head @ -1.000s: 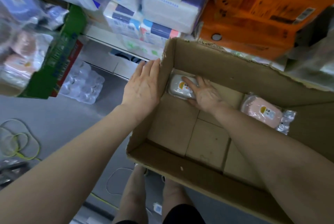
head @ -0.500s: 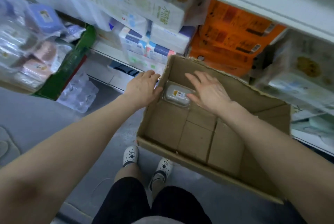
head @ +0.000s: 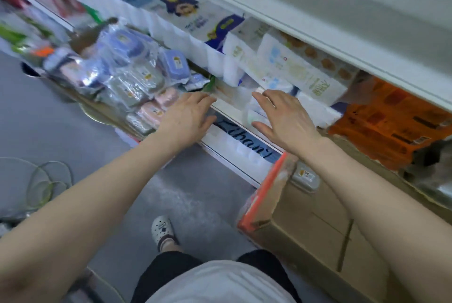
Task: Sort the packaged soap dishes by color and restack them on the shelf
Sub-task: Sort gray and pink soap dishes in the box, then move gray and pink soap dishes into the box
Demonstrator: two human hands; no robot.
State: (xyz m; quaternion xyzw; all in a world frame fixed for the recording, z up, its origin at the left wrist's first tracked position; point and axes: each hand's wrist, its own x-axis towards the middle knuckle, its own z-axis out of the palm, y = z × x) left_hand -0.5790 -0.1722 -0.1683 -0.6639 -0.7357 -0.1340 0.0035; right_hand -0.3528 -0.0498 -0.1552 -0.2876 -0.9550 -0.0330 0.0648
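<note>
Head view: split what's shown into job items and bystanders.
Job:
pile of packaged soap dishes
grey soap dish in cardboard box
left hand, right hand, both empty

Bystanders:
orange packs
tissue packs
green cable

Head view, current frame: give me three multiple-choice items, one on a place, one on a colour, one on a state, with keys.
1. Where is the grey soap dish nearest the right forearm?
A. in the cardboard box
B. on the floor
C. in the left hand

2. What colour are the packs at far right on the shelf?
A. green
B. orange
C. black

3. How are the hands?
A. both gripping dishes
B. one holding a cable
C. both open, holding nothing

Key: 1 A, it lies inside the box's far corner; 2 B, the wrapping is plainly orange; 3 C, the left hand and right hand show spread fingers.
</note>
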